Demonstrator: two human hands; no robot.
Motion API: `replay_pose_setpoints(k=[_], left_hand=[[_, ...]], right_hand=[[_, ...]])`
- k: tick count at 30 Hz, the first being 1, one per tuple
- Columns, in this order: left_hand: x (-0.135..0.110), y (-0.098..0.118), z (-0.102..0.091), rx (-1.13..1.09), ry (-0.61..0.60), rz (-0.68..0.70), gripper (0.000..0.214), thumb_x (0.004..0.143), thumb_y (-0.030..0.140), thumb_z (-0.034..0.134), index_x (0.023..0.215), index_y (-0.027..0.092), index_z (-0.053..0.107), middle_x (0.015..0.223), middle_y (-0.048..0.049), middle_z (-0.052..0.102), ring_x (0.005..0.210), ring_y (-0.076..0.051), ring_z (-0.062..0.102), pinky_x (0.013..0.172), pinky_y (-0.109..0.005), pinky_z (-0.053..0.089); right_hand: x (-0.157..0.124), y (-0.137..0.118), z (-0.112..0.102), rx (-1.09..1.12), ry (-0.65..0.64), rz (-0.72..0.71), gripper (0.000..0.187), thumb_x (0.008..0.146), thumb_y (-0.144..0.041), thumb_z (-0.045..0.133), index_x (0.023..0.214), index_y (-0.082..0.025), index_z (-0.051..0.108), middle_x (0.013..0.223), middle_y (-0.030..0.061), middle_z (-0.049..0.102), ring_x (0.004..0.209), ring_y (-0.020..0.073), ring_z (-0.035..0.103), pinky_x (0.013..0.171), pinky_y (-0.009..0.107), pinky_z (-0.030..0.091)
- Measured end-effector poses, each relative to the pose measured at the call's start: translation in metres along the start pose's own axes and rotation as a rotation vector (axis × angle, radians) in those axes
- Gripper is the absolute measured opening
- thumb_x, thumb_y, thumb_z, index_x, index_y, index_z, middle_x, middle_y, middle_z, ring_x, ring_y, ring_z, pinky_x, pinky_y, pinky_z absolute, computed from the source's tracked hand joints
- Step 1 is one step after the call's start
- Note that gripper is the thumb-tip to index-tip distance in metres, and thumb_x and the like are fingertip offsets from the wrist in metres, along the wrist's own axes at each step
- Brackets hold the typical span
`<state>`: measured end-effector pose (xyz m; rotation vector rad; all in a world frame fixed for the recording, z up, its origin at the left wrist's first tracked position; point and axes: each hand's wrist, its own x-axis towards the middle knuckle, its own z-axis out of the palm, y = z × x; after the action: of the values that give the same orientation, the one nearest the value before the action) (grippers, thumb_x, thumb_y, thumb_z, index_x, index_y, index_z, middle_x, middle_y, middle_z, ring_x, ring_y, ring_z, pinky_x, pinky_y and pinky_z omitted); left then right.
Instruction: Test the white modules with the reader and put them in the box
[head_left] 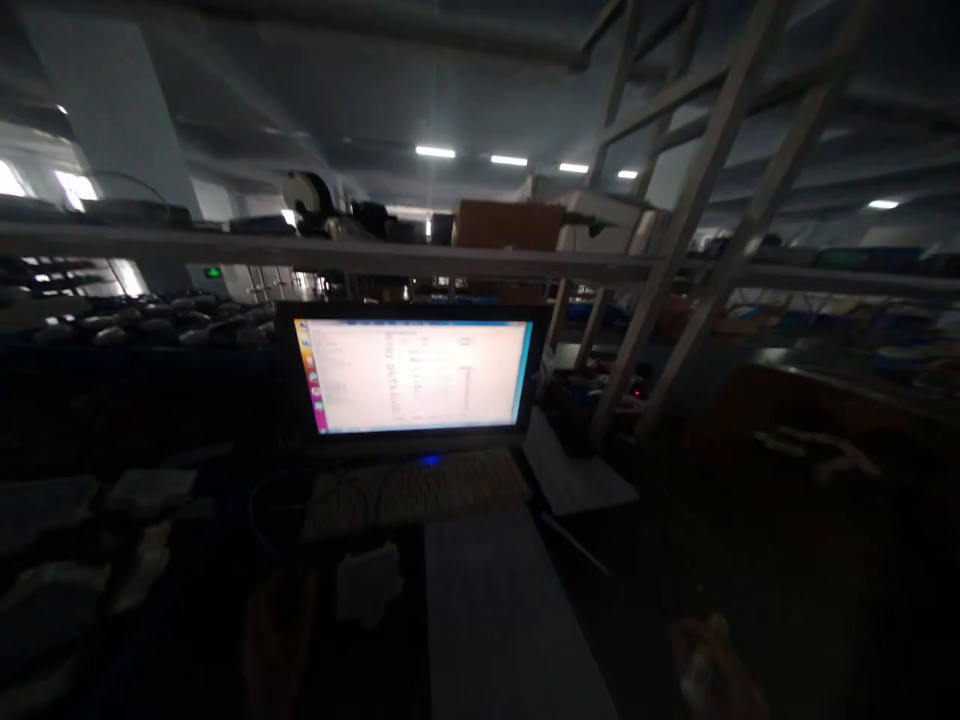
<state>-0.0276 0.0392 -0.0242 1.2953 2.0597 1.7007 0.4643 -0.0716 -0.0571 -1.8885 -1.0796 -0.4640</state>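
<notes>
The scene is very dark. My left hand [276,640] shows only as a dim reddish shape low at the left, and its fingers are too dark to read. It hovers just left of a crumpled white cloth or paper [367,585] on the desk. My right hand [712,668] is at the lower right, curled around a small pale object that I cannot make out. A lit monitor [412,375] stands ahead of both hands, with a keyboard [416,490] under it.
A grey sheet or mat [495,610] lies between my hands. Pale bundles [146,495] sit on the left. A long shelf rail [315,255] carrying boxes runs above the monitor, and slanted metal frame bars [675,260] rise at the right.
</notes>
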Motion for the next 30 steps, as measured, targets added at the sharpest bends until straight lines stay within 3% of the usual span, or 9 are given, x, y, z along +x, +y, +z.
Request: replay_pose_setpoints(k=[3,10,30], left_hand=[[0.001,-0.005,0.002,-0.003,-0.013,-0.038,0.067,0.059,0.072,0.060,0.096,0.016,0.056,0.097,-0.0117,0.061,0.091,-0.031,0.061,0.079,-0.049,0.052],[0.002,0.002,0.001,-0.026,0.013,0.052,0.063,0.061,0.071,0.061,0.094,0.017,0.056,0.094,-0.0109,0.061,0.086,-0.028,0.061,0.074,-0.045,0.053],[0.001,0.005,0.000,0.003,0.004,0.055,0.061,0.063,0.068,0.061,0.095,0.017,0.055,0.094,-0.0103,0.059,0.085,-0.025,0.060,0.076,-0.043,0.052]], right_hand=[[-0.005,0.003,-0.006,0.015,-0.099,0.045,0.073,0.072,-0.084,0.037,0.079,-0.017,0.065,0.067,0.0087,0.065,0.050,0.0177,0.060,0.042,0.028,0.045],[0.003,-0.017,-0.010,0.062,-0.086,0.008,0.066,0.074,-0.080,0.040,0.076,-0.018,0.061,0.071,0.0098,0.066,0.057,0.0185,0.061,0.051,0.028,0.046],[0.001,-0.015,-0.013,0.029,-0.104,0.038,0.069,0.074,-0.082,0.038,0.077,-0.017,0.060,0.072,0.0097,0.064,0.057,0.0178,0.058,0.052,0.028,0.043]])
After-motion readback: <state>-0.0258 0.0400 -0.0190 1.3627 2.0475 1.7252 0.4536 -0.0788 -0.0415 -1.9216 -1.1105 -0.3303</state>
